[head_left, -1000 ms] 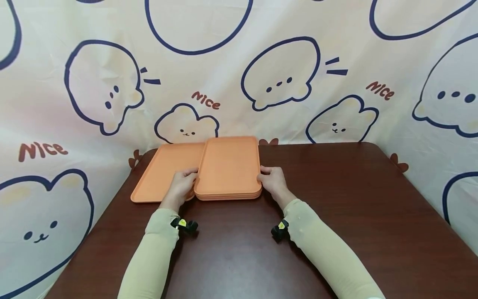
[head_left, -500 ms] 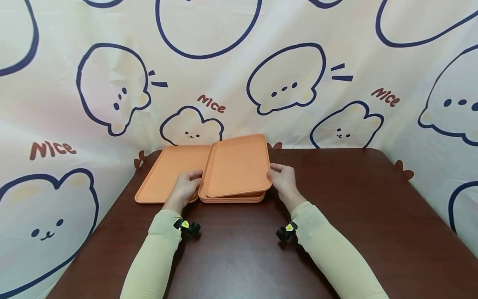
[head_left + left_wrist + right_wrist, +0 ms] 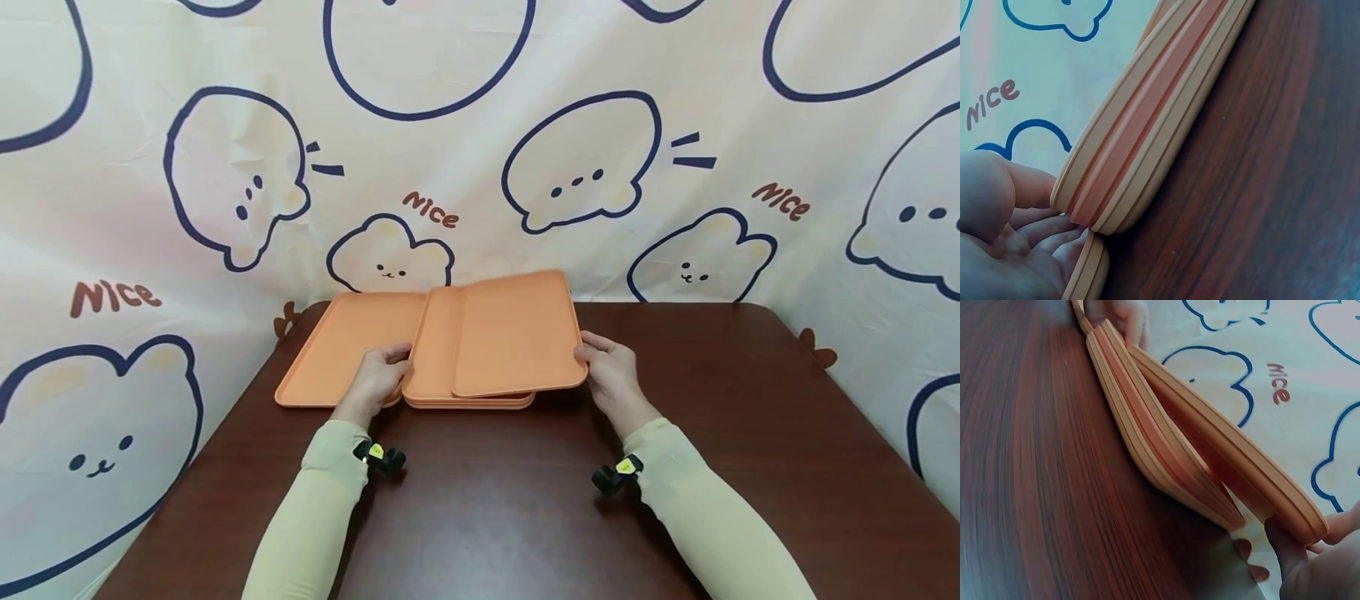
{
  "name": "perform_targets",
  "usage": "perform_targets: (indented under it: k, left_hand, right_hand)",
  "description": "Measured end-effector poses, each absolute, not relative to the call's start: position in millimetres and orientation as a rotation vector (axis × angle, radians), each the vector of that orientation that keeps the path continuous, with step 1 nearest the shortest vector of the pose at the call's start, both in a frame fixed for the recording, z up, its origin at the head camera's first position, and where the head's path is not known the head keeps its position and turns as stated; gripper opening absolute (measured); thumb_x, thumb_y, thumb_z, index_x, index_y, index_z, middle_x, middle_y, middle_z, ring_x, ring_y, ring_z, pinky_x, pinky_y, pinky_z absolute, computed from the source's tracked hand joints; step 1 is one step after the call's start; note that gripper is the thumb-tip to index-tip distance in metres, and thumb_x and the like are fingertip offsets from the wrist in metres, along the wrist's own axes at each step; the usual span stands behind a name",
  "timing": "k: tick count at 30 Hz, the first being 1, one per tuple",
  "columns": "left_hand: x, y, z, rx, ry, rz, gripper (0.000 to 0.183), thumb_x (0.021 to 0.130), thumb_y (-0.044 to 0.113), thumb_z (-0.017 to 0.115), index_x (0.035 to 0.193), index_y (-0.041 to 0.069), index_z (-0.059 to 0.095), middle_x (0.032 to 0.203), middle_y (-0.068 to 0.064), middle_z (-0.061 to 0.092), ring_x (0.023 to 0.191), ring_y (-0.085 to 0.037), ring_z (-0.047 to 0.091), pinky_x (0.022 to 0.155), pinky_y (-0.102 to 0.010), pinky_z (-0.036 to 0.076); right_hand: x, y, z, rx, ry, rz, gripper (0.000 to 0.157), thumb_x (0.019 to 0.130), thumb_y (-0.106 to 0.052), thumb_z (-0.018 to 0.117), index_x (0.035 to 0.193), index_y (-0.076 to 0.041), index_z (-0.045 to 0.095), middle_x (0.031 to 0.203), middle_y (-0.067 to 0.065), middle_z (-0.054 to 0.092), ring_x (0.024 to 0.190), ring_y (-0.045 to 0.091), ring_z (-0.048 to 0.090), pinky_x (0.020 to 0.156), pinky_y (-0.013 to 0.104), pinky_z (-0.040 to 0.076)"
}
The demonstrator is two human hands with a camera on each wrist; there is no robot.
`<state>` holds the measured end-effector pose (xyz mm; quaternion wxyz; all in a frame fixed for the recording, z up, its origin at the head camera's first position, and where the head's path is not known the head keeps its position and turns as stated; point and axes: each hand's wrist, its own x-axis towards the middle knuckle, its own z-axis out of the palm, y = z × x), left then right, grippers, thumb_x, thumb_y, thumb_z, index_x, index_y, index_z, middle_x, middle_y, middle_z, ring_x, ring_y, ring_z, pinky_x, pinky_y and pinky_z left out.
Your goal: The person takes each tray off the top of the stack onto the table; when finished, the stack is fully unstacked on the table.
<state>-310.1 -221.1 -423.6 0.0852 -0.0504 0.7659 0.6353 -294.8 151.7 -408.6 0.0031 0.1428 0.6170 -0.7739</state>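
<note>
My right hand (image 3: 613, 377) pinches the right edge of an orange rectangular tray (image 3: 517, 337). That tray slants with its right side raised, its left part still over a stack of matching trays (image 3: 435, 350). The right wrist view shows a wedge-shaped gap between the lifted tray (image 3: 1229, 444) and the stack (image 3: 1147, 431). At the stack's left edge, my left hand (image 3: 375, 379) holds on, its thumb against the rim and the fingers behind it in the left wrist view. Under and beside that hand lies another orange tray (image 3: 333, 342), flat on the table.
The dark brown wooden table (image 3: 480, 500) extends in front of the trays and to their right. Behind it hangs a pale cloth (image 3: 465, 167) with blue cartoon outlines. A small black wrist camera (image 3: 382, 458) sits on each wrist.
My right hand has lifted the top tray's right side and drawn it rightward, uncovering the left part of the tray below. My left hand has stayed at the stack's left edge.
</note>
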Motion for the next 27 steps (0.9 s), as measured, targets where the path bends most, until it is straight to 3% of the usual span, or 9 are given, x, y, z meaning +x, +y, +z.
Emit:
perform_targets:
  k: [8,14,16,18,20,24,27]
  left_hand:
    - [-314.3,-221.9,-422.1,-0.172,2.369,1.815,0.053,0.112,0.008,0.050,0.165,0.004,0.043,0.169,-0.021,0.044,0.046,-0.002,0.044,0.050,-0.020,0.042]
    - [-314.4,-224.2,-422.5,-0.160,2.350,1.808,0.054,0.113,0.009,0.049,0.166,0.006,0.042,0.169,-0.020,0.044,0.040,-0.005,0.036,0.045,-0.021,0.038]
    - [-314.3,-224.2,-422.5,-0.157,2.370,1.791,0.054,0.113,0.009,0.049,0.166,0.005,0.042,0.169,-0.020,0.045,0.047,-0.002,0.044,0.048,-0.020,0.041]
    - [-314.4,-223.9,-422.6,-0.156,2.414,1.762,0.053,0.112,0.009,0.051,0.165,0.004,0.044,0.168,-0.021,0.046,0.064,0.003,0.054,0.057,-0.018,0.046]
    - [-314.9,-223.6,-422.9,-0.160,2.447,1.740,0.052,0.112,0.010,0.052,0.164,0.004,0.046,0.167,-0.021,0.047,0.075,0.004,0.055,0.063,-0.016,0.048]
    - [-314.9,-223.1,-423.4,-0.164,2.437,1.743,0.053,0.112,0.009,0.052,0.164,0.004,0.045,0.168,-0.021,0.047,0.067,0.000,0.051,0.061,-0.018,0.046]
    - [-314.0,-223.0,-423.7,-0.174,2.433,1.742,0.053,0.112,0.008,0.052,0.164,0.004,0.045,0.167,-0.020,0.047,0.069,-0.004,0.055,0.060,-0.019,0.045]
  right_hand:
    - [-288.8,193.1,-405.7,0.534,1.939,-2.410,0.054,0.109,-0.003,0.058,0.162,-0.009,0.050,0.169,0.015,0.046,0.152,0.025,0.050,0.088,0.017,0.060]
    - [-281.0,221.0,-403.9,0.590,1.924,-2.391,0.054,0.111,-0.005,0.055,0.164,-0.012,0.047,0.172,0.013,0.042,0.154,0.024,0.047,0.091,0.019,0.060]
    - [-279.3,229.4,-403.1,0.616,1.908,-2.394,0.055,0.111,-0.006,0.055,0.164,-0.013,0.047,0.172,0.012,0.041,0.154,0.022,0.048,0.089,0.019,0.060]
    - [-277.4,237.2,-401.6,0.629,1.895,-2.402,0.056,0.110,-0.005,0.056,0.165,-0.013,0.046,0.173,0.011,0.040,0.151,0.019,0.050,0.086,0.018,0.061]
    - [-275.5,245.5,-400.5,0.651,1.885,-2.410,0.056,0.110,-0.006,0.058,0.164,-0.015,0.047,0.173,0.011,0.039,0.145,0.014,0.055,0.082,0.018,0.062]
    - [-270.6,262.7,-400.6,0.708,1.866,-2.422,0.057,0.110,-0.007,0.059,0.164,-0.017,0.047,0.174,0.009,0.037,0.133,0.007,0.062,0.074,0.017,0.062]
    - [-267.1,274.8,-403.1,0.739,1.865,-2.415,0.058,0.110,-0.009,0.060,0.165,-0.019,0.046,0.176,0.007,0.035,0.136,0.008,0.060,0.073,0.017,0.062]
